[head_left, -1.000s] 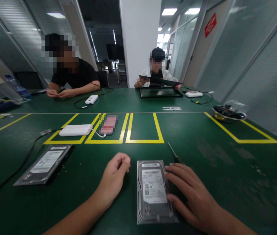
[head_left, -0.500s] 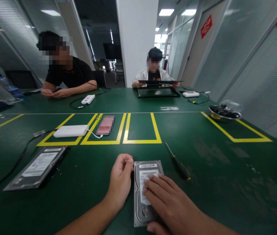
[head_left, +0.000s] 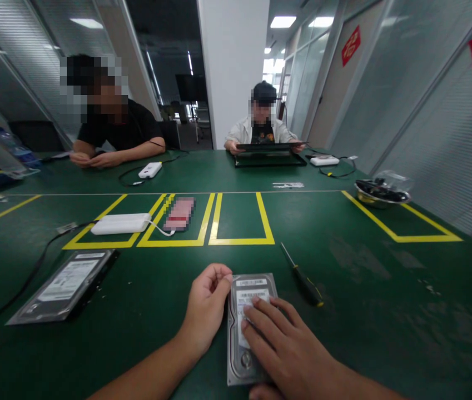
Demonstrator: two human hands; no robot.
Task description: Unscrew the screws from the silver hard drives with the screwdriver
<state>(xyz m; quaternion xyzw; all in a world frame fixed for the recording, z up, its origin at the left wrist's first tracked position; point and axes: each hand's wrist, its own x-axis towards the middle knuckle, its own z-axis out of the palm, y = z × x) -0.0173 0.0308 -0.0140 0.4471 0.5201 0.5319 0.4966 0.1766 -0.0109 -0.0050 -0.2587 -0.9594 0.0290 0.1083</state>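
Note:
A silver hard drive [head_left: 242, 355] with a white label lies flat on the green table, its long side pointing away from me. Across its label and right side rests my right hand [head_left: 288, 339], fingers spread and flat on top, thumb low at the near end. My left hand [head_left: 208, 300] is closed in a pinch, thumb and forefinger at the drive's far left corner. Whatever sits between those fingertips is too small or hidden to make out. To the right of the drive lies a screwdriver [head_left: 307, 286] with a black and yellow handle.
Another hard drive [head_left: 64, 283] lies at left, tiny bits beside it. Yellow tape frames [head_left: 242, 241] mark the table, with a white power bank [head_left: 121, 223] and a blurred-out phone [head_left: 180, 214] there. A bowl of dark parts [head_left: 381, 194] stands right. Two people sit opposite.
My left fingertips have shifted slightly right, onto the drive's far corner. The right hand has stayed on the drive. Across the table, a person has lowered and tilted a dark panel.

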